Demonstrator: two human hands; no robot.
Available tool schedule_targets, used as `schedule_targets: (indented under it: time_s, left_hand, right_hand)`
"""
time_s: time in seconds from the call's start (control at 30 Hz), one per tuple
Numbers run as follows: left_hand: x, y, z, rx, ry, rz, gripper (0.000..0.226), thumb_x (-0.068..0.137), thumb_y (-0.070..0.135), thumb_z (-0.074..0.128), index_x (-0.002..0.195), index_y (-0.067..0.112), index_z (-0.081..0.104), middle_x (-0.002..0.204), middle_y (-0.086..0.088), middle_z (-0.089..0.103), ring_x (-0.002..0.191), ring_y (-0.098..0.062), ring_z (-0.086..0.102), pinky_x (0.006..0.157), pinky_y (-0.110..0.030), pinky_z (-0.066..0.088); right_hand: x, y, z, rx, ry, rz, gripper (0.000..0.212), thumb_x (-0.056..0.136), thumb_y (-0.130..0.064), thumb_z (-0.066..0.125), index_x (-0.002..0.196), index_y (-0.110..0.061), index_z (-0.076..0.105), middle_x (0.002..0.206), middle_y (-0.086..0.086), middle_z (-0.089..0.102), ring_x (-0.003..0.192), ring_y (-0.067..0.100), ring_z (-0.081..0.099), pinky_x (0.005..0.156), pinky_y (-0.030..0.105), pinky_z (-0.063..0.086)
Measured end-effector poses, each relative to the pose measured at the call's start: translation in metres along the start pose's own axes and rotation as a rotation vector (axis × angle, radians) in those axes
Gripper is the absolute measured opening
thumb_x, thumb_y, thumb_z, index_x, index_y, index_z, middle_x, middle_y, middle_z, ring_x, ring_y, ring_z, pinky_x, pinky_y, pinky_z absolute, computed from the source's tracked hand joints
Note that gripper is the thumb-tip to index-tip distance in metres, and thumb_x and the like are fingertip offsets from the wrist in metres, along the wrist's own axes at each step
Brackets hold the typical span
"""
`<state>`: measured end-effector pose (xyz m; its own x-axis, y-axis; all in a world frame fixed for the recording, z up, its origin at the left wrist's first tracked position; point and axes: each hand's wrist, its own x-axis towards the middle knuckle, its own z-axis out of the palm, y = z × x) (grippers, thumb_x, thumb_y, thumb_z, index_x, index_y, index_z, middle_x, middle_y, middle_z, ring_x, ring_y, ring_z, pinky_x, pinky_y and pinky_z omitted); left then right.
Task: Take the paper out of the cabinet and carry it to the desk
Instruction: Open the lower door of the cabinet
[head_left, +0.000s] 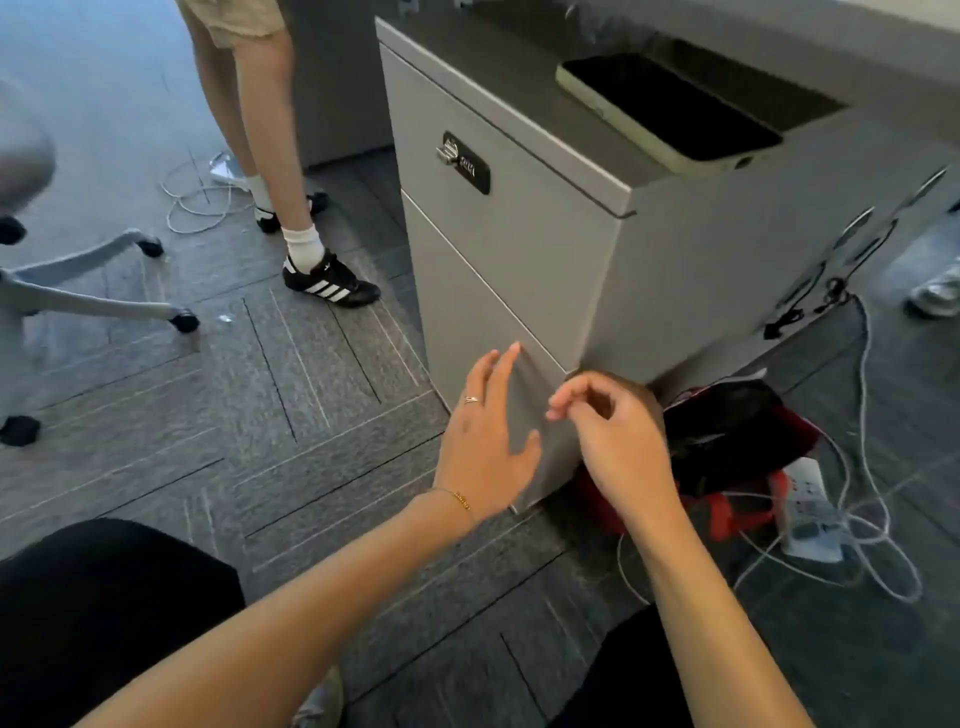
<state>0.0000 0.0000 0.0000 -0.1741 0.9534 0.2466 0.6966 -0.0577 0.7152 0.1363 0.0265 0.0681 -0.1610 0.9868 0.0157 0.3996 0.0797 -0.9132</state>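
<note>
The grey cabinet (519, 249) stands on the carpet with its drawers shut, so the paper is nowhere in view; presumably it sits inside, behind one of the closed fronts. Both hands work low at the near right corner of the bottom drawer (483, 322), probably because the fronts have no handles and the only purchase is the seam along the drawer's edge.

The left hand (480, 436) lies spread, fingers apart and flat against the drawer face, fingertips reaching up toward the seam above; it holds nothing and seems placed to steady or press the panel. The right hand (613, 441) hovers at the cabinet's corner edge with fingers curled and thumb near the forefinger, a pinching grip closed on nothing that I can see, likely feeling for the drawer's side lip to pull it out.

A lock (464, 162) sits on the upper drawer front, which may matter if the drawers are secured. A phone (670, 104) lies on the cabinet top, out of the way. A red and black bag (727, 441) and cables (857, 519) crowd the floor just right of the cabinet. Another person's legs (291, 208) stand at the far left.

The task is at its start: the drawer is not yet open.
</note>
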Motion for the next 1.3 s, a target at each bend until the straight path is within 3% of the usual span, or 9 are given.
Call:
schedule_targets:
  time_s: [0.1, 0.2, 0.43, 0.67, 0.77, 0.87, 1.0, 1.1, 1.3]
  left_hand:
    - [0.001, 0.012, 0.014, -0.005, -0.007, -0.038, 0.108, 0.079, 0.03, 0.067, 0.16, 0.027, -0.005, 0.169, 0.002, 0.003, 0.157, -0.015, 0.008, 0.124, -0.033, 0.024]
    - [0.002, 0.02, 0.029, -0.045, 0.007, -0.096, 0.115, 0.079, 0.037, 0.07, 0.158, 0.029, -0.013, 0.169, 0.002, -0.006, 0.157, -0.015, 0.005, 0.124, -0.028, 0.019]
    - [0.029, 0.027, 0.021, 0.019, 0.054, -0.176, 0.124, 0.077, 0.064, 0.064, 0.156, 0.025, -0.023, 0.169, -0.005, -0.013, 0.157, -0.027, 0.012, 0.116, -0.039, 0.036]
    - [0.017, 0.015, -0.004, 0.116, 0.002, -0.205, 0.129, 0.07, 0.058, 0.068, 0.155, 0.03, -0.025, 0.17, 0.006, -0.008, 0.15, -0.024, 0.033, 0.098, -0.043, 0.052]
    - [-0.003, 0.005, -0.023, 0.086, 0.016, -0.251, 0.12, 0.07, 0.05, 0.061, 0.154, 0.04, -0.024, 0.164, 0.002, 0.029, 0.125, -0.026, 0.06, 0.088, -0.046, 0.055]
    - [-0.027, -0.009, -0.036, 0.041, 0.072, -0.315, 0.103, 0.083, 0.03, 0.056, 0.156, 0.043, -0.015, 0.12, -0.003, 0.069, 0.097, -0.024, 0.069, 0.082, -0.042, 0.055]
    - [-0.045, -0.028, -0.063, 0.016, 0.209, -0.366, 0.08, 0.083, 0.012, 0.053, 0.151, 0.043, 0.025, 0.102, 0.003, 0.072, 0.093, -0.02, 0.069, 0.077, -0.033, 0.053]
    - [-0.052, -0.044, -0.085, -0.002, 0.28, -0.439, 0.052, 0.081, 0.013, 0.05, 0.128, 0.037, 0.045, 0.085, 0.002, 0.07, 0.08, -0.026, 0.068, 0.071, -0.045, 0.056]
    - [-0.059, -0.088, -0.127, 0.139, 0.395, -0.525, 0.028, 0.089, 0.009, 0.042, 0.107, 0.022, 0.027, 0.088, -0.01, 0.062, 0.073, -0.034, 0.063, 0.062, -0.052, 0.051]
  right_hand:
    - [0.009, 0.007, -0.014, -0.186, 0.088, 0.027, 0.02, 0.074, -0.003, 0.053, 0.069, -0.016, 0.068, 0.07, -0.005, 0.073, 0.072, 0.012, 0.065, 0.072, 0.03, 0.048]
    - [0.014, 0.004, -0.017, -0.352, 0.125, -0.023, 0.021, 0.077, -0.015, 0.053, 0.084, -0.021, 0.072, 0.084, -0.002, 0.078, 0.084, 0.028, 0.07, 0.077, 0.037, 0.055]
    - [0.013, 0.0, -0.016, -0.576, 0.196, -0.236, 0.021, 0.078, -0.01, 0.057, 0.084, -0.016, 0.077, 0.091, 0.006, 0.08, 0.087, 0.036, 0.07, 0.071, 0.036, 0.053]
    - [-0.002, -0.008, -0.007, -0.603, 0.054, -0.321, 0.025, 0.078, -0.01, 0.056, 0.087, -0.02, 0.078, 0.082, -0.001, 0.079, 0.077, 0.027, 0.071, 0.064, 0.031, 0.052]
    - [-0.007, -0.016, 0.011, -0.615, -0.067, -0.399, 0.021, 0.075, -0.01, 0.057, 0.084, -0.019, 0.074, 0.079, 0.0, 0.075, 0.075, 0.025, 0.067, 0.059, 0.031, 0.039]
    - [-0.01, -0.03, 0.04, -0.584, -0.173, -0.495, 0.016, 0.076, -0.01, 0.055, 0.073, -0.018, 0.069, 0.072, -0.001, 0.071, 0.067, 0.023, 0.062, 0.055, 0.03, 0.034]
    - [-0.007, -0.049, 0.089, -0.484, -0.294, -0.534, 0.018, 0.075, -0.011, 0.051, 0.062, -0.018, 0.061, 0.064, 0.001, 0.066, 0.061, 0.023, 0.058, 0.052, 0.031, 0.04]
    - [-0.006, -0.062, 0.121, -0.433, -0.322, -0.568, 0.02, 0.069, -0.013, 0.047, 0.06, -0.013, 0.064, 0.063, 0.007, 0.068, 0.064, 0.031, 0.062, 0.058, 0.042, 0.051]
    - [0.005, -0.079, 0.186, -0.4, -0.411, -0.815, 0.018, 0.07, -0.002, 0.053, 0.073, -0.013, 0.066, 0.075, 0.003, 0.069, 0.074, 0.026, 0.06, 0.062, 0.032, 0.035]
